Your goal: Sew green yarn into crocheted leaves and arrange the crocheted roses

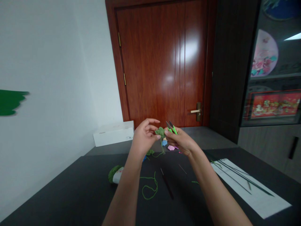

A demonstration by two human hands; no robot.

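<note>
A small green crocheted piece (pixel 160 132) is raised above the black table, with a strand of green yarn hanging below it. My left hand (pixel 146 134) pinches its left side between thumb and a finger, the other fingers curved above. My right hand (pixel 179 138) holds green-handled scissors (pixel 172 128), blades pointing up and away, and its thumb and fingertip meet the right edge of the green piece. Below the hands, a crochet hook (pixel 167 184) and a thin needle (pixel 182 169) lie on the table, with a loop of green yarn (pixel 150 197) to their left.
A green yarn ball (pixel 114 174) sits behind my left forearm. Pink (pixel 171 147) and blue (pixel 164 142) crocheted pieces lie beyond my hands. On the right, white paper (pixel 263 207) bears dark green stems. A white box (pixel 114 133) stands at the back left, near a door (pixel 160 62).
</note>
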